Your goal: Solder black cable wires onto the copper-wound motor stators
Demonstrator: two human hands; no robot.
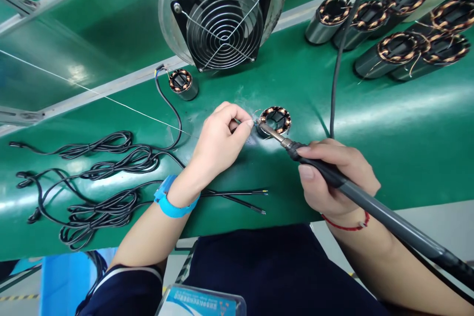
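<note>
My right hand (335, 175) is closed around the dark handle of a soldering iron (333, 176). Its metal tip reaches the left rim of a motor stator (276, 121) with copper windings, which stands on the green bench. Just left of that stator, the thumb and forefinger of my left hand (224, 136) are pinched together. A small wire end (255, 122) shows at those fingertips, close to the iron's tip. A little thin smoke hangs above the spot. Where the tip meets the wire is too small to make out.
A fan with a wire guard (224, 34) stands behind the stator. Several more stators (396, 49) are grouped at the back right, and one stator (183, 84) with a cable is at the back left. Coiled black cables (107, 207) lie left. A dark hanging cord (338, 59) crosses the right side.
</note>
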